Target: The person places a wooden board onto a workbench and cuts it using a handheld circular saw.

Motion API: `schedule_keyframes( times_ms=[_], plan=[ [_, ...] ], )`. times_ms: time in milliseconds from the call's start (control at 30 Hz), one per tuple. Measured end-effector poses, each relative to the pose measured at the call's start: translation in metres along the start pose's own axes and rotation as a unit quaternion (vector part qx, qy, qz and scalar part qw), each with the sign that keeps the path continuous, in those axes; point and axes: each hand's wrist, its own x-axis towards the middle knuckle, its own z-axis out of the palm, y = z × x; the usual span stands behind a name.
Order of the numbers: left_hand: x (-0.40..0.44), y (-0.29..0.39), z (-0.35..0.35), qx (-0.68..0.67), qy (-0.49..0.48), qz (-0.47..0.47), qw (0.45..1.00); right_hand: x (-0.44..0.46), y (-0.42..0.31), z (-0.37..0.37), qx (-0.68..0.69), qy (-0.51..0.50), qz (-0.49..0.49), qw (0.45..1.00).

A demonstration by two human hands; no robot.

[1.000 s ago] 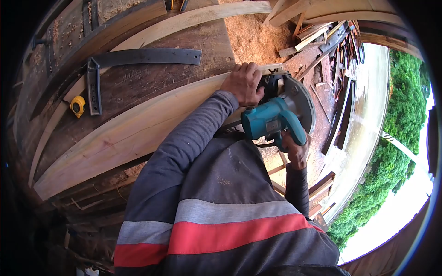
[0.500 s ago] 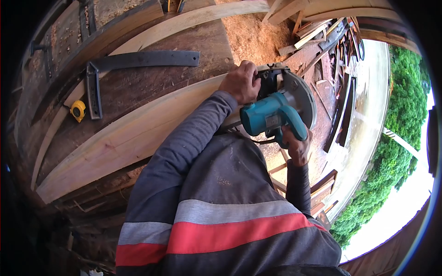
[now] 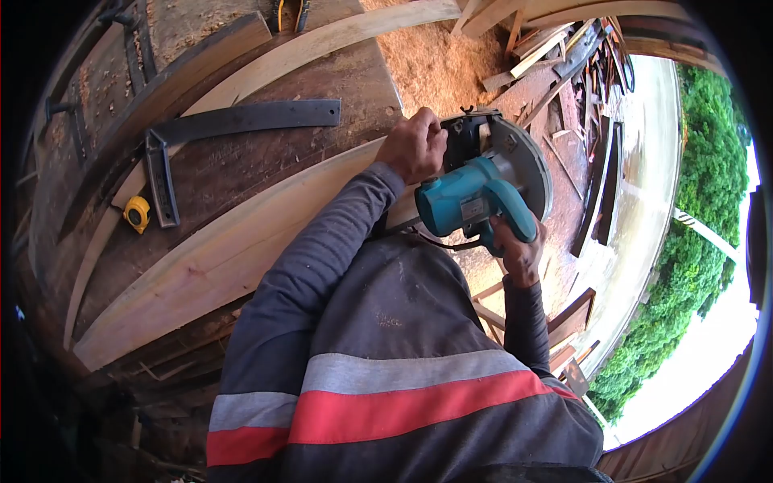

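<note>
A teal circular saw (image 3: 459, 201) with a grey blade guard (image 3: 527, 165) sits at the right end of a long, pale curved board (image 3: 233, 241). My right hand (image 3: 522, 251) is wrapped round the saw's rear handle. At the saw's front, by its dark base plate, my left hand (image 3: 415, 146) is closed with its fingers curled against the edge; the fingertips are partly hidden. The saw's base covers the board's end, and the blade is out of sight behind the guard. A power cord (image 3: 443, 243) loops beneath the motor.
On the brown worktop (image 3: 266, 165) lie a black framing square (image 3: 250, 117) and a yellow tape measure (image 3: 137, 214). Another curved wooden strip (image 3: 322, 40) runs behind them. Sawdust (image 3: 427, 68) and a heap of wood offcuts (image 3: 564, 60) cover the ground beyond.
The square has shifted slightly left and the board's far tip slightly down in view, as the camera moved a little. Both hands keep their places on the saw.
</note>
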Motion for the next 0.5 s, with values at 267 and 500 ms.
schedule_keyframes(
  times_ms=[267,500],
  plan=[
    [0.002,0.004,-0.005,-0.019,0.008,0.033,0.999,0.008,-0.005,0.0,-0.014,-0.015,-0.003,1.0],
    [0.004,0.003,-0.012,-0.133,-0.03,-0.002,0.991,0.012,-0.013,0.004,0.011,-0.008,0.031,0.999]
  ],
)
